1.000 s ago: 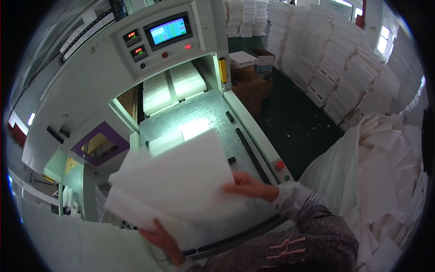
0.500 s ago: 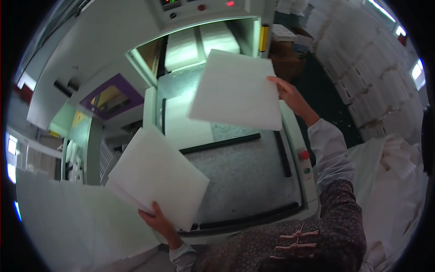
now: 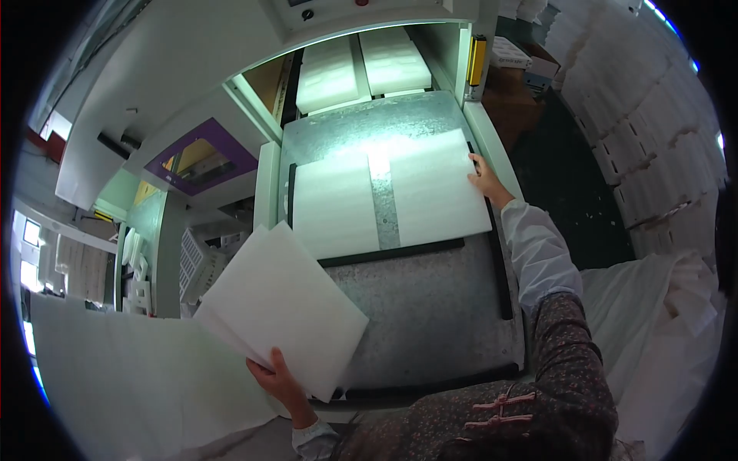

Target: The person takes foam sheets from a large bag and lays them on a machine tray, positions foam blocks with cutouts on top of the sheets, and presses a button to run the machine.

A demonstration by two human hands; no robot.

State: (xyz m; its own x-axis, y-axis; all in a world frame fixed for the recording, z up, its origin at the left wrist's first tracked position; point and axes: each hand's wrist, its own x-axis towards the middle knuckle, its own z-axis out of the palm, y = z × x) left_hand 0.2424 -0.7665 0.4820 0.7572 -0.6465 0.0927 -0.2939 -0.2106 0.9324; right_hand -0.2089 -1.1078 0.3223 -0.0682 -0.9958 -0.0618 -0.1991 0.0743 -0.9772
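My left hand grips the lower edge of a few white foam sheets, fanned slightly apart and tilted over the bed's left front corner. My right hand has its fingers closed at the right edge of another white foam sheet, which rests on the grey metal bed. Beside it lies a second foam sheet, with a narrow strip of bare metal between the two. A black bar runs along their front edges. The undersides of the held sheets are hidden.
Inside the lit machine opening sit two white foam blocks. A yellow strip marks the opening's right post. At left are a purple-framed window and a white plastic basket. Stacked white foam lines the right side.
My right hand has lowered its foam sheet from the air onto the bed, beside the other sheet. The left hand still holds its sheets in nearly the same place.
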